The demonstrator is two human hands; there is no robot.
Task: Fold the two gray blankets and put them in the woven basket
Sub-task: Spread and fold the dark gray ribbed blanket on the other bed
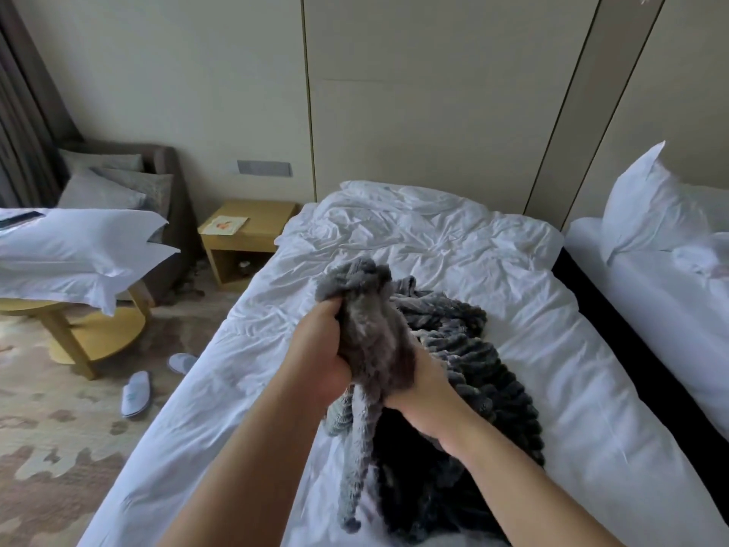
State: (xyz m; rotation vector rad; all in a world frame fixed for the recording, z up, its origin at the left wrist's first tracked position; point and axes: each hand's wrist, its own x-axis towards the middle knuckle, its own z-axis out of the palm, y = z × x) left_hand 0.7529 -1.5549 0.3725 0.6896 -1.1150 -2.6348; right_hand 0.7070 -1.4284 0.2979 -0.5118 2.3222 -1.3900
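- The light gray blanket point(369, 329) is fluffy, limp and probably light; it hangs bunched above the bed point(434, 238) and is best taken by its corners.
- The left hand point(317, 349) and right hand point(428, 394) both grip it, fingers curled into the pile.
- The darker ribbed blanket point(477, 361) lies crumpled on the bed beneath.
- No basket is in view.

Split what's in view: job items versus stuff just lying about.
Job: fuzzy gray blanket, gripped by left hand and right hand; ribbed gray blanket on the bed. No basket in view.
Lying about: white slippers, nightstand, pillows, round wooden table.
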